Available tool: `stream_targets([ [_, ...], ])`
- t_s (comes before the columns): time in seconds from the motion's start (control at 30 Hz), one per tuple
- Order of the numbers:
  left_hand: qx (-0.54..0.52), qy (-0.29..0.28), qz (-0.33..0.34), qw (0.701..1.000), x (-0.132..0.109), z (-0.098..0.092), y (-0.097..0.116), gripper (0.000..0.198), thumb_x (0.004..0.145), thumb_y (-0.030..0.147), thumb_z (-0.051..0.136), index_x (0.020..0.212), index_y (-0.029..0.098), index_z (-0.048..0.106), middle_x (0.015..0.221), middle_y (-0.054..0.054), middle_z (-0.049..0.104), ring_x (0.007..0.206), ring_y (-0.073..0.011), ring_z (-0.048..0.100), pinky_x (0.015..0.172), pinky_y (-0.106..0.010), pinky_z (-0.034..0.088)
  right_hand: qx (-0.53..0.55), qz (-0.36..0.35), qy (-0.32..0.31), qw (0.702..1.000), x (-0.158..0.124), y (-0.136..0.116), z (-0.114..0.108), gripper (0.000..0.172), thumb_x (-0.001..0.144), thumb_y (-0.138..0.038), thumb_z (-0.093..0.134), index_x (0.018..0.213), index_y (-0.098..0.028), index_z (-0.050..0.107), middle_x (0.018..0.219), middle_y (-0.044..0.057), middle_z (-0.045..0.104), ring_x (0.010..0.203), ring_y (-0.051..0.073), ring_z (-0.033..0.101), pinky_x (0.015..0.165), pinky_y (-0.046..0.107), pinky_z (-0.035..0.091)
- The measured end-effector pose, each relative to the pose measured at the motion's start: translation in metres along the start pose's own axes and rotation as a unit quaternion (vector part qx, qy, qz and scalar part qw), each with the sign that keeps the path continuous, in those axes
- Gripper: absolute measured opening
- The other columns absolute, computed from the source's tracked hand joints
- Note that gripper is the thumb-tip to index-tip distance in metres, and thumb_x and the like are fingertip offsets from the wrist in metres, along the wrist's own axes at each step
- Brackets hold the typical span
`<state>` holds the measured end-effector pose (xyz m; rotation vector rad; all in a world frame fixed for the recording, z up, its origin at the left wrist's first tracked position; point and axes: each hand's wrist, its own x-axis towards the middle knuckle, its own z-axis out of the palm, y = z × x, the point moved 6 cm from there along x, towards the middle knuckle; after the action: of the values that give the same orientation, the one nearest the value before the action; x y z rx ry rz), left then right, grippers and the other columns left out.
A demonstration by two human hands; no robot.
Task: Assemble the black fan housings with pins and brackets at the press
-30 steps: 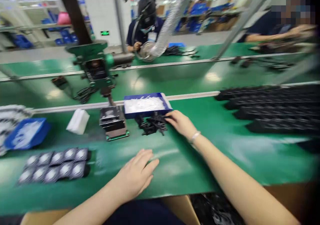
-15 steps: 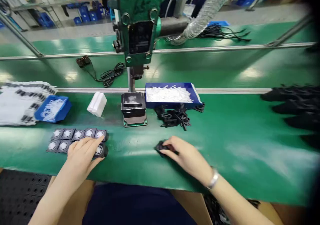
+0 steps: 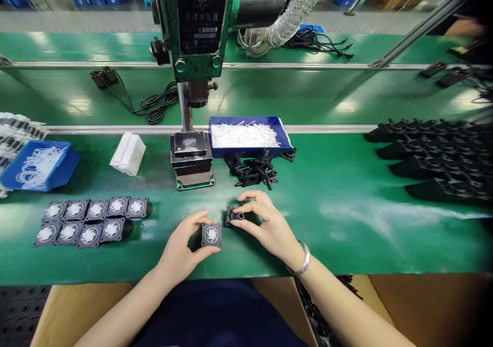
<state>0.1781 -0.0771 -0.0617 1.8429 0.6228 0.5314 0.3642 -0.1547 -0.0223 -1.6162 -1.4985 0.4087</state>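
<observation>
Just above the green bench, my left hand [image 3: 188, 239] pinches a square black housing with a white swirl-shaped rotor [image 3: 211, 235] by its edges, swirl side up. Close by on the right, my right hand [image 3: 265, 221] grips a small black plastic part with a round stem [image 3: 235, 215] between thumb and fingers. A small gap separates the two pieces. Two rows of similar swirl housings [image 3: 90, 234] lie left of my left hand. Beyond my right hand is a loose pile of black plastic parts [image 3: 254, 170].
A green hand press [image 3: 200, 29] stands behind, its black base block [image 3: 191, 157] on the bench. Beside it sits a blue tray [image 3: 250, 152] of white strips. At left are a white block [image 3: 128, 154] and a blue bin [image 3: 57, 177] of white rings; black parts [image 3: 435, 157] line the right.
My left hand has lifted one housing out of the rows and brought it right, to the middle. My right hand has turned its black part and moved slightly left. The view has shifted.
</observation>
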Motion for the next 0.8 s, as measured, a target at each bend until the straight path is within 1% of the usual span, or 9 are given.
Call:
stream_targets([
  [0.07, -0.005, 0.004, 0.007, 1.000, 0.000, 0.001, 0.000, 0.065, 0.082, 0.029, 0.076, 0.137, 0.032, 0.043, 0.116, -0.004, 0.065, 0.111, -0.0200, 0.065, 0.101, -0.040, 0.053, 0.029, -0.027, -0.020, 0.999, 0.005, -0.020, -0.002, 0.014, 0.085, -0.024, 0.073, 0.097, -0.023, 0.065, 0.112, 0.008, 0.060, 0.110, 0.023, 0.058, 0.095, 0.042, 0.049],
  [0.13, -0.008, 0.008, 0.016, 1.000, -0.001, 0.000, 0.001, 0.063, 0.083, 0.029, 0.075, 0.137, 0.032, 0.043, 0.115, -0.004, 0.065, 0.111, -0.0199, 0.065, 0.100, -0.039, 0.054, 0.060, -0.066, -0.050, 0.995, 0.007, -0.040, 0.004, 0.015, 0.087, -0.023, 0.071, 0.100, -0.023, 0.063, 0.111, 0.007, 0.061, 0.109, 0.021, 0.058, 0.094, 0.039, 0.050],
  [0.23, 0.001, 0.019, 0.028, 0.999, -0.002, -0.002, 0.003, 0.059, 0.085, 0.030, 0.073, 0.136, 0.032, 0.043, 0.116, -0.004, 0.065, 0.111, -0.0199, 0.065, 0.099, -0.037, 0.055, 0.076, -0.102, -0.071, 0.989, 0.007, -0.054, 0.018, 0.016, 0.089, -0.023, 0.069, 0.103, -0.023, 0.061, 0.109, 0.007, 0.062, 0.109, 0.020, 0.058, 0.095, 0.039, 0.050],
  [0.37, 0.030, 0.024, 0.034, 0.999, -0.002, -0.001, 0.002, 0.059, 0.085, 0.031, 0.073, 0.136, 0.031, 0.043, 0.119, -0.006, 0.064, 0.111, -0.0208, 0.066, 0.097, -0.037, 0.056, 0.074, -0.110, -0.077, 0.988, 0.007, -0.049, 0.032, 0.015, 0.091, -0.024, 0.066, 0.104, -0.022, 0.061, 0.108, 0.007, 0.063, 0.109, 0.021, 0.058, 0.094, 0.040, 0.051],
  [0.53, 0.039, 0.021, 0.032, 0.999, -0.001, -0.001, 0.002, 0.060, 0.085, 0.033, 0.072, 0.137, 0.032, 0.042, 0.123, -0.006, 0.063, 0.113, -0.0211, 0.065, 0.097, -0.038, 0.056, 0.086, -0.116, -0.081, 0.986, 0.009, -0.045, 0.035, 0.017, 0.090, -0.024, 0.067, 0.106, -0.022, 0.061, 0.106, 0.007, 0.065, 0.109, 0.020, 0.058, 0.096, 0.040, 0.051],
  [0.67, 0.049, 0.001, 0.038, 0.998, 0.001, -0.004, 0.005, 0.063, 0.084, 0.033, 0.073, 0.138, 0.032, 0.040, 0.124, -0.006, 0.063, 0.111, -0.0209, 0.066, 0.096, -0.038, 0.057, 0.128, -0.094, -0.100, 0.982, 0.008, -0.039, 0.039, 0.020, 0.088, -0.026, 0.070, 0.105, -0.022, 0.061, 0.104, 0.005, 0.066, 0.108, 0.020, 0.059, 0.096, 0.039, 0.051],
  [0.8, 0.065, -0.018, 0.041, 0.997, 0.002, -0.006, 0.006, 0.059, 0.084, 0.032, 0.073, 0.135, 0.032, 0.044, 0.128, -0.006, 0.062, 0.113, -0.0215, 0.065, 0.098, -0.039, 0.056, 0.128, -0.091, -0.084, 0.984, 0.005, -0.037, 0.044, 0.020, 0.089, -0.028, 0.069, 0.106, -0.023, 0.062, 0.103, 0.006, 0.066, 0.106, 0.020, 0.060, 0.095, 0.040, 0.051],
])
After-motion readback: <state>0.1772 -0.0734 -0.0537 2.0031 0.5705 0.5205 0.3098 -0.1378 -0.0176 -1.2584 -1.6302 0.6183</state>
